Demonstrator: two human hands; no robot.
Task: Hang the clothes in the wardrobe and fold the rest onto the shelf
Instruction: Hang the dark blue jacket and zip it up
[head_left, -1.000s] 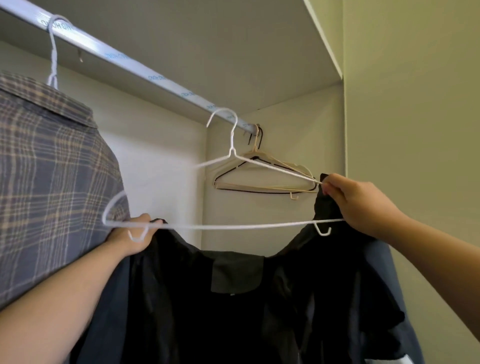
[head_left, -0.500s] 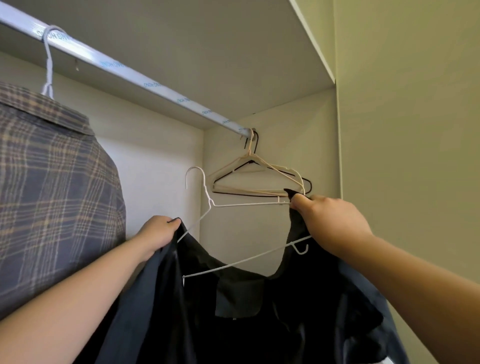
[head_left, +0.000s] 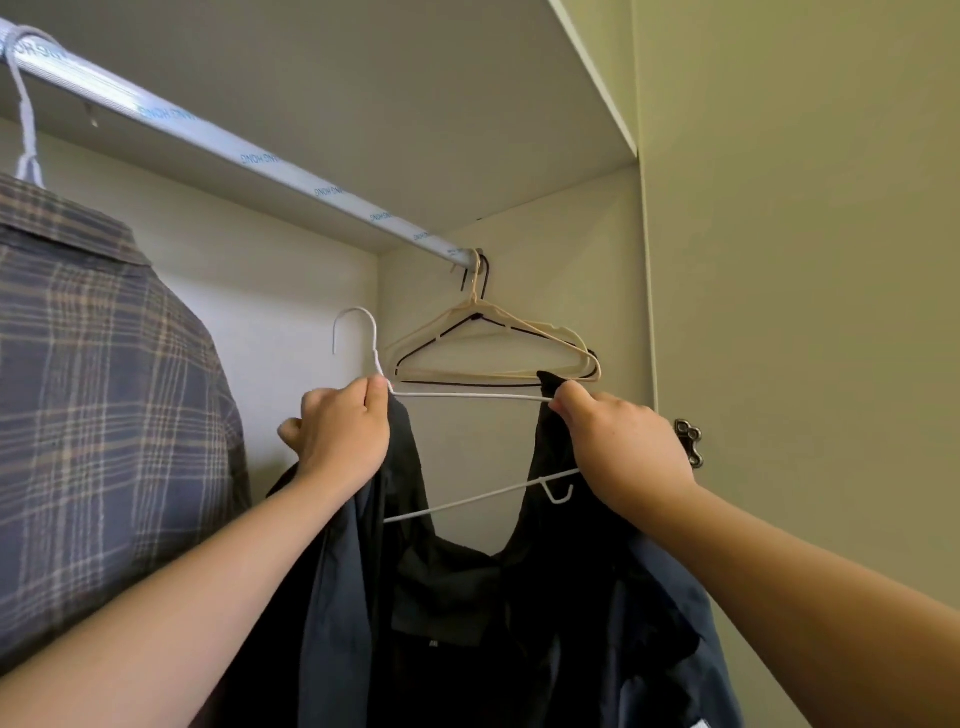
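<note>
A dark navy shirt (head_left: 457, 613) hangs open between my two hands, its collar facing me. A white wire hanger (head_left: 467, 397) runs through it, hook up and free of the rail. My left hand (head_left: 343, 431) grips the hanger's neck together with the shirt's left shoulder. My right hand (head_left: 618, 441) pinches the hanger's right end and the shirt's right shoulder. The silver wardrobe rail (head_left: 249, 150) runs above, from upper left to the back right corner.
A plaid shirt (head_left: 98, 395) on a white hanger hangs from the rail at the left. Beige and black empty hangers (head_left: 498, 343) hang at the rail's right end. The shelf underside (head_left: 363, 93) is overhead; the wardrobe's side wall (head_left: 800, 312) with a hinge stands at right.
The hanger came off the rail and dropped lower. My left hand moved right from the hanger's left end to its neck, bringing the shirt's shoulder with it. My right hand kept its hold.
</note>
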